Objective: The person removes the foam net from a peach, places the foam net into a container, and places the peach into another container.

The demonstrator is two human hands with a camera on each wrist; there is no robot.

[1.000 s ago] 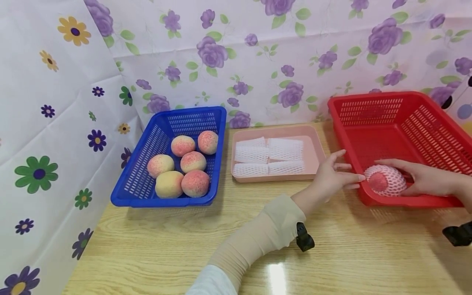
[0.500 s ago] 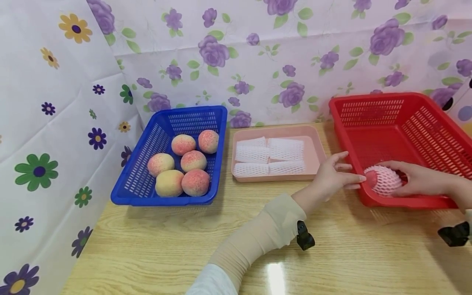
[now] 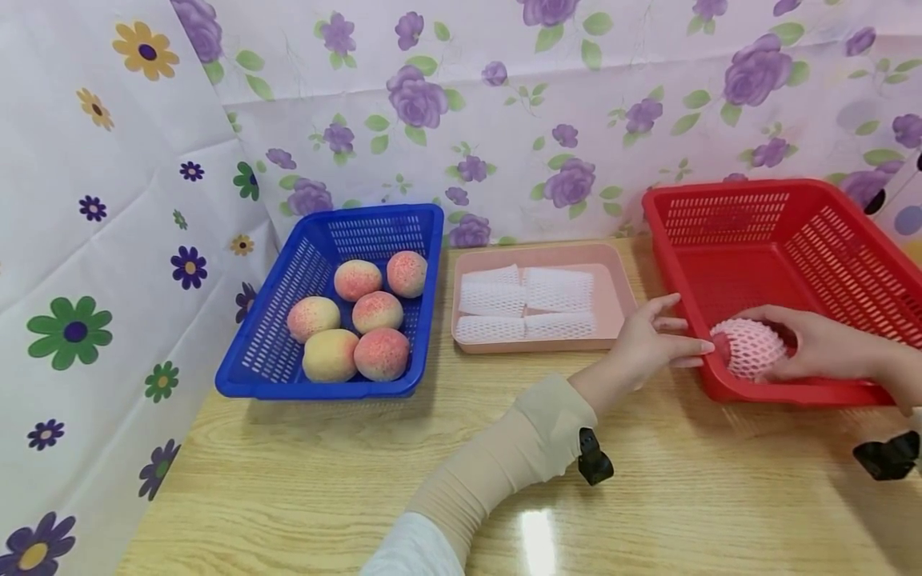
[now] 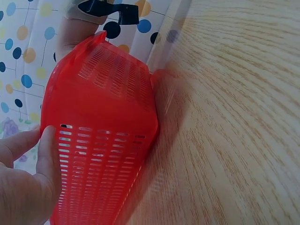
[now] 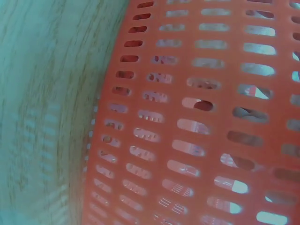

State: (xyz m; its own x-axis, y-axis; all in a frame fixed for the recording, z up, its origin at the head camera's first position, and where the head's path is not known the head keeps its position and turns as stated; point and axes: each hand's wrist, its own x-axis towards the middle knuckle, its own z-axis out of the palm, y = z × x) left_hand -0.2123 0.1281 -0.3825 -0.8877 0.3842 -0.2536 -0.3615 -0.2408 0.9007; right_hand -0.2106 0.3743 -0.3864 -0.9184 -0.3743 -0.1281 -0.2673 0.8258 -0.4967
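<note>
My right hand (image 3: pixel 821 346) holds a peach (image 3: pixel 721 347) wrapped in a white foam net sleeve (image 3: pixel 752 346), low in the near left corner of the red basket (image 3: pixel 742 272). The peach's bare pink end faces left, toward the basket wall. At that basket's left rim, my left hand (image 3: pixel 648 340) pinches the edge between thumb and fingers; the left wrist view shows the fingertips (image 4: pixel 48 133) at the rim from outside. The right wrist view is filled by the slotted basket wall (image 5: pixel 164 108), with the right hand's grip hidden behind it.
A blue basket (image 3: pixel 245 352) on the left holds several peaches (image 3: pixel 382 354). Between the baskets lies a pink tray (image 3: pixel 612 296) with several foam net sleeves (image 3: pixel 558 290). Flowered cloth (image 3: pixel 490 144) hangs behind the wooden table (image 3: pixel 324 480).
My right hand has turned the wrapped peach so its bare end faces left, shifting slightly left itself. The left hand stays at the red basket's rim.
</note>
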